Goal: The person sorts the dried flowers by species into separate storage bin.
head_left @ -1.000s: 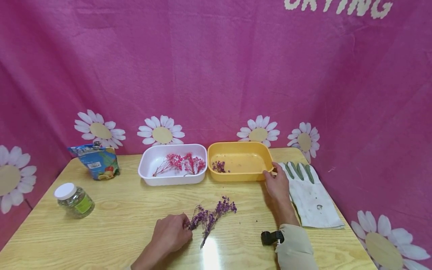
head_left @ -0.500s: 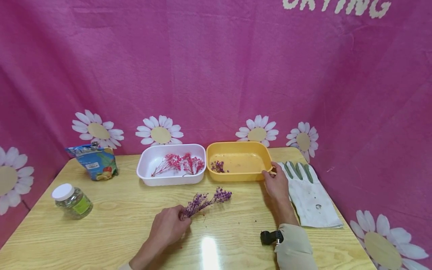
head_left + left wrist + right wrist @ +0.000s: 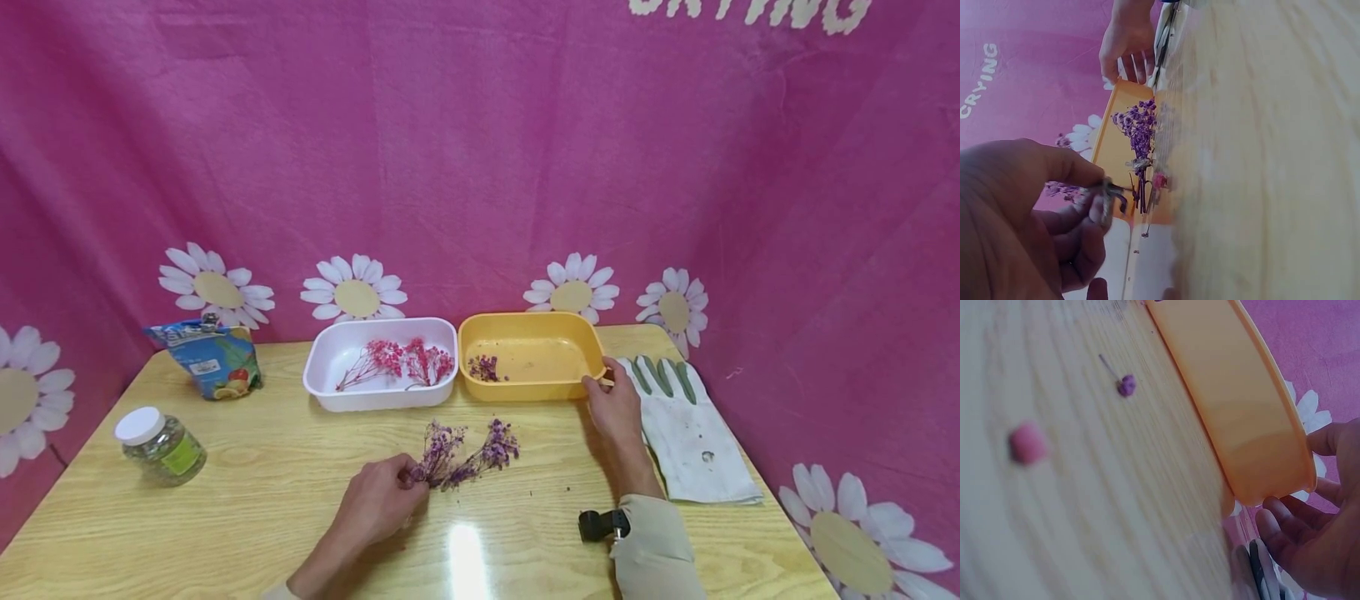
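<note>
My left hand [image 3: 378, 500] pinches the stems of a dried purple flower sprig [image 3: 437, 454] between thumb and fingers, low over the wooden table. A second purple sprig [image 3: 497, 447] fans out to its right. In the left wrist view, the flower heads [image 3: 1138, 128] stand beyond my fingertips, and a twine-like strand shows at the pinch. My right hand [image 3: 618, 412] grips the right end of a yellow plastic tub [image 3: 551, 362], thumb on the rim and fingers below it in the right wrist view. Loose purple flower bits [image 3: 483, 368] lie in that tub's left end.
Left of the yellow tub stands a white tub [image 3: 330, 367] with dried pink flowers [image 3: 427, 364]. A white work glove with green-backed fingers [image 3: 697, 450] lies at right. A blue pouch [image 3: 221, 367] and a white-lidded jar [image 3: 167, 454] stand at left. Small flower crumbs dot the table.
My left hand first bunched the purple sprigs together and raised them slightly toward the tubs. Now they are fanned apart into two clusters. The right hand has stayed on the yellow tub.
</note>
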Available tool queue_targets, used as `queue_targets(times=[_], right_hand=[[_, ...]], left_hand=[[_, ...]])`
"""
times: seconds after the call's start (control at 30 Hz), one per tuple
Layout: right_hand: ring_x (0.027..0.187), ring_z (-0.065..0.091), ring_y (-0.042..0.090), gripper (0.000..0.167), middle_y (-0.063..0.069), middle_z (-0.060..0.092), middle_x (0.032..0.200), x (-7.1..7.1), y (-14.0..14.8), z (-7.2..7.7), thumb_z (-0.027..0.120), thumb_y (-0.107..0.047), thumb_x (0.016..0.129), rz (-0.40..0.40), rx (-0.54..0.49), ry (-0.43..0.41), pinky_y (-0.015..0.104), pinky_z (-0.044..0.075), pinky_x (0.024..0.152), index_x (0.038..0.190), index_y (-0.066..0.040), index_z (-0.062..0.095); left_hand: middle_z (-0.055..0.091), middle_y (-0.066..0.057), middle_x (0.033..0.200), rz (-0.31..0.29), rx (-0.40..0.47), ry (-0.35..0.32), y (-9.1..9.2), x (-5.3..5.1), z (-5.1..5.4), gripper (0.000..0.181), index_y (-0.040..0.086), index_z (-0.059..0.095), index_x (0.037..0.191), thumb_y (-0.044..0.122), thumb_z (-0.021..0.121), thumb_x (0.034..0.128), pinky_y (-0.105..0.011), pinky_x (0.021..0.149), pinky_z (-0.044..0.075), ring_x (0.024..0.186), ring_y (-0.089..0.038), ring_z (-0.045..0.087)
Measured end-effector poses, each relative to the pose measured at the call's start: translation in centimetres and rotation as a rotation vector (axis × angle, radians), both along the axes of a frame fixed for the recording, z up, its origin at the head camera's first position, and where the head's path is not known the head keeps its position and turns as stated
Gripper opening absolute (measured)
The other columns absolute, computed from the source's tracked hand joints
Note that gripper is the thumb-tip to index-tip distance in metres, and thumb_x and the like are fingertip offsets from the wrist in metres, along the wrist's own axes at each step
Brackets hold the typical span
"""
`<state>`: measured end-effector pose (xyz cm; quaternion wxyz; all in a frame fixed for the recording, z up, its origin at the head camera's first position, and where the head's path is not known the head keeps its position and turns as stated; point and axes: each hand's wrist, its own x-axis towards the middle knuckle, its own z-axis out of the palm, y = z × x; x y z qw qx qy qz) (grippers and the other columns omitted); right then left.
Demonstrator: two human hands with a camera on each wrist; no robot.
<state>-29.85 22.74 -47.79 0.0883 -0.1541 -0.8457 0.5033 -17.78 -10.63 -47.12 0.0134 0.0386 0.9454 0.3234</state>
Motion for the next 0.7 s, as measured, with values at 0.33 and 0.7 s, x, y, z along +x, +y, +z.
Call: queue_targets(times=[0.33,0.7], right_hand=[[0.116,0.053,0.032,0.058,0.017,0.047,0.138,0.0,0.2,-0.2,0.054,-0.027,0.096,-0.004,-0.009,-0.014,0.043,0.046,0.1,0.148,-0.011,0.034],[0.114,0.054,0.031,0.057,0.017,0.048,0.137,-0.1,0.1,-0.2,0.054,-0.026,0.096,-0.013,0.011,-0.006,0.042,0.047,0.099,0.147,-0.011,0.035]], left_hand=[[0.065,0.009,0.074,0.044,0.162,0.059,0.8,-1.0,0.3,0.028,0.013,0.07,0.104,0.021,0.071,0.0776,-0.022,0.06,0.043,0.056,-0.005,0.051],[0.071,0.002,0.083,0.044,0.251,0.031,1.9,-1.8,0.3,0.019,0.015,0.073,0.099,0.023,0.071,0.0819,-0.023,0.051,0.043,0.056,-0.008,0.053]])
